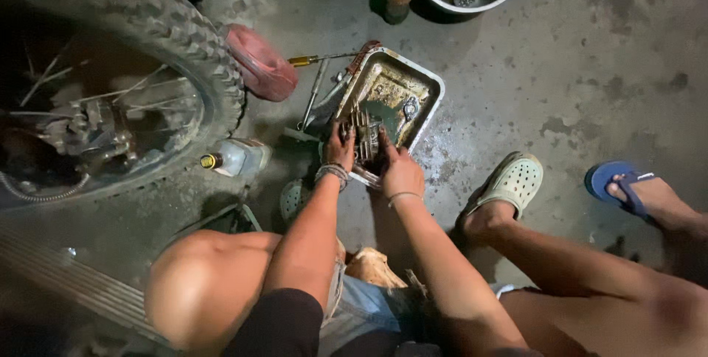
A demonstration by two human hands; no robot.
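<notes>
A knobby motorcycle tyre (184, 40) is standing far left of a dented, oil-stained metal tray (431, 80) on the concrete floor. A clear plastic bottle (240, 156) is lying between tyre and tray. At the tray's near edge, the left hand (339, 149) and right hand (400, 171) are both grasping a greasy, finned metal engine part (365, 134), dark and ribbed, sitting half inside the tray. Right of the tray, a pale clog (512, 180) and a blue sandal (616, 180) are resting.
</notes>
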